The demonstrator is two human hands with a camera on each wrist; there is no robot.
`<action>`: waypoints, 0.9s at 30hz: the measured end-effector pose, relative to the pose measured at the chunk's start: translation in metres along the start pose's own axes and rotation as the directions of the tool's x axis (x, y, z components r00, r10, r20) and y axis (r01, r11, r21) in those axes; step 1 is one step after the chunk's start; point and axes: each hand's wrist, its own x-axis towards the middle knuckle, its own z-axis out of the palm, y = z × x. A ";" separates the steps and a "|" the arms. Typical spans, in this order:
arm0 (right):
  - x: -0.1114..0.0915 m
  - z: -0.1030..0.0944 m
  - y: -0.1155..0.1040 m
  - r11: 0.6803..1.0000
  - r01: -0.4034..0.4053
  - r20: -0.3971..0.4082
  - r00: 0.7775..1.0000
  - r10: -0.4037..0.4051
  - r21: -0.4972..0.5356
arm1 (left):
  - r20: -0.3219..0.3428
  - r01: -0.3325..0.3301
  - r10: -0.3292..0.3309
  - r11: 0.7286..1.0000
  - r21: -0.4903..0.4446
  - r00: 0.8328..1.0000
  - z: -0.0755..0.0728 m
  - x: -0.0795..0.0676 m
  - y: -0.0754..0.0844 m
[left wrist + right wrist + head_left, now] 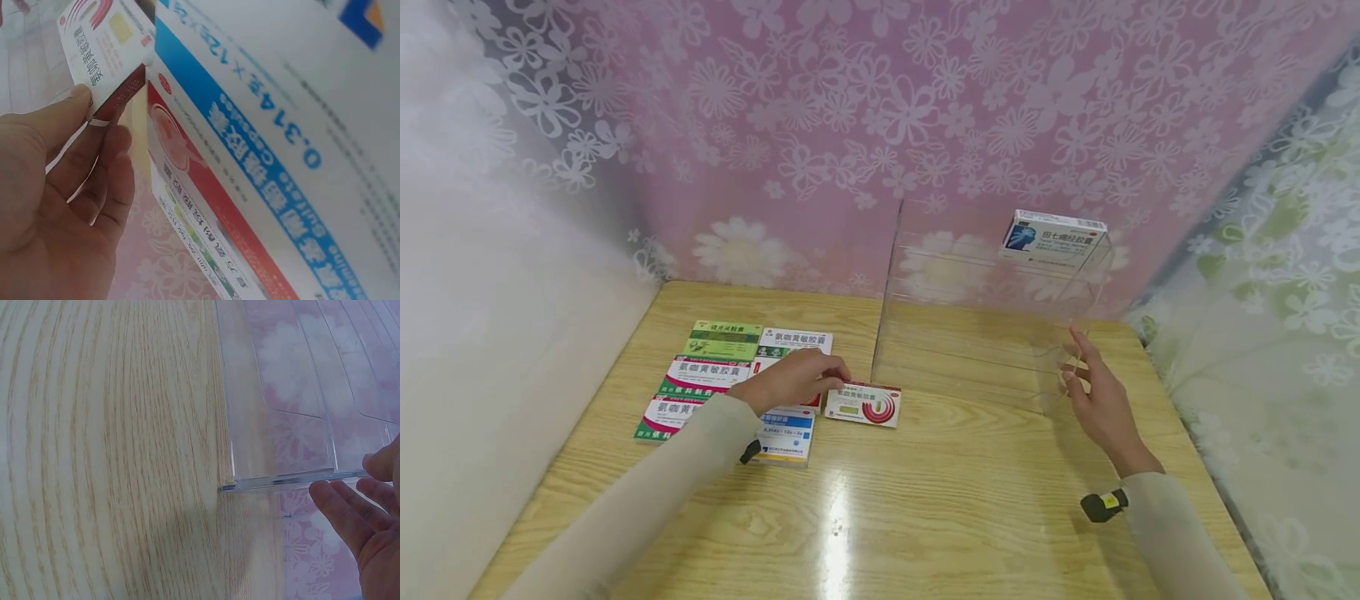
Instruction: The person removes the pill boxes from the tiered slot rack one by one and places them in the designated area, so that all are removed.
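My left hand [797, 379] pinches the end of a white medicine box with a red ring pattern [868, 407] between thumb and fingers. In the left wrist view that white box [115, 37] tilts beside other boxes. My right hand [1101, 408] grips the right side panel of a clear acrylic display rack [955, 354]. The right wrist view shows the thumb on one face of the panel [281, 480] and the fingers on the other. On the rack's top tier, at the right, leans a white and grey medicine box with a blue head picture [1056, 240].
Left on the wooden table [925, 500] lie several medicine boxes in two columns, among them a green box [722, 340], a pink and green box [707, 377] and a blue and white box [786, 437]. A floral curtain [820, 150] hangs behind the rack.
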 end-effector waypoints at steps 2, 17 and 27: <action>0.000 0.000 0.000 1.000 0.003 -0.001 1.000 -0.003 0.002 | -0.010 -0.001 0.002 1.000 0.019 1.000 0.000 0.000 -0.001; -0.001 -0.002 -0.002 1.000 -0.001 0.001 1.000 0.001 -0.007 | -0.017 -0.046 0.056 0.931 0.363 0.998 0.020 -0.005 -0.008; 0.000 0.000 0.000 1.000 0.004 0.002 1.000 -0.004 0.002 | -0.002 -0.026 0.029 0.933 0.359 1.000 0.022 -0.011 -0.008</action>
